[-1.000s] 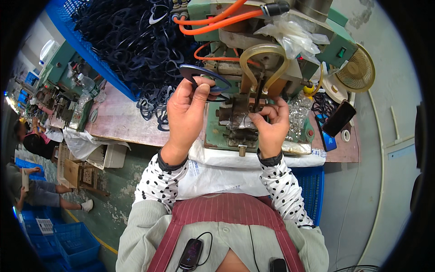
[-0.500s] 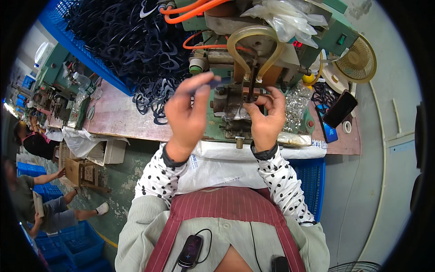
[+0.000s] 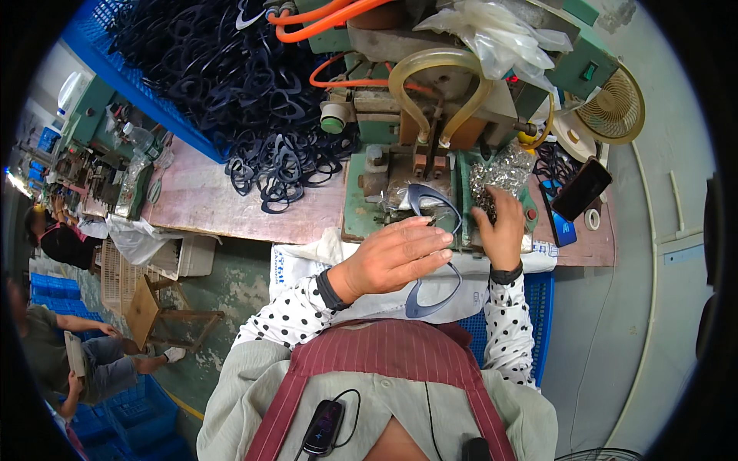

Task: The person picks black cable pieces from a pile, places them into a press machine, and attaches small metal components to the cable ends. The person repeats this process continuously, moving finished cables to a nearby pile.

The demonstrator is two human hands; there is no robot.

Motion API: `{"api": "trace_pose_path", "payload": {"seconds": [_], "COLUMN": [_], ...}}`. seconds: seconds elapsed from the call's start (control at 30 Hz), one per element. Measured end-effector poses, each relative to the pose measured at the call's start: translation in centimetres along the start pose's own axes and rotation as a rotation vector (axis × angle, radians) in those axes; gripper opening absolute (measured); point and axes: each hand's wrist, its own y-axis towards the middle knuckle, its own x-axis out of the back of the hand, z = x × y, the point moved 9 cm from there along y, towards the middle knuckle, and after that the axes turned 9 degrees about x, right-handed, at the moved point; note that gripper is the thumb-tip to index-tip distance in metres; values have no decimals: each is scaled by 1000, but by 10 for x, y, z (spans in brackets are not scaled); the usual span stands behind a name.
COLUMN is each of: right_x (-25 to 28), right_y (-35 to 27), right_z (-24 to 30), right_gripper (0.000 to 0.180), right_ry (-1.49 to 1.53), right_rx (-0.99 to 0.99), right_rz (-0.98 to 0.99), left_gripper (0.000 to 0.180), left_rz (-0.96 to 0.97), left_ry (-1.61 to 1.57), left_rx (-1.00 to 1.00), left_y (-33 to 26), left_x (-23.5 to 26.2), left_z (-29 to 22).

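Note:
My left hand [image 3: 400, 257] grips a dark blue heart-shaped frame [image 3: 433, 253], held tilted in front of my chest just below the green press machine [image 3: 430, 115]. My right hand [image 3: 501, 230] reaches into a pile of small shiny metal parts in clear plastic [image 3: 500, 177] on the machine's bed; its fingertips are buried there, so I cannot see whether it pinches anything. Both sleeves are white with black dots.
A big heap of dark blue frames [image 3: 231, 84] fills a blue crate and spills onto the pink worktable [image 3: 215, 203]. Orange hoses, a clear tube and a plastic bag hang on the machine. A fan [image 3: 611, 107] and a phone [image 3: 580, 188] lie at right. Other people sit at far left.
My left hand has pulled the blue frame away from the machine and down toward my chest. My right hand has left the machine's jaw and moved right into the pile of metal parts.

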Motion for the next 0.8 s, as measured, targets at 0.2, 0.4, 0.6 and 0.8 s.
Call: {"api": "trace_pose_path", "payload": {"seconds": [0.2,0.4,0.6,0.8], "right_x": [-15,-17,-18,-15], "right_y": [-15,-7,-8,-6], "right_z": [-14,-23,-33,-22], "right_gripper": [38,21,20,25], "right_ry": [-183,-225,-186,-237], "right_rx": [-36,-55,-69,-77], "right_rz": [26,-2,-46,12], "left_gripper": [34,31,24,25], "left_rz": [-23,-59,-56,-86], "left_ry": [-79,-70,-76,-82], "left_rx": [50,59,81,107], "left_y": [4,6,9,14], "left_x": [6,7,11,10], "left_z": [4,3,4,3]}}
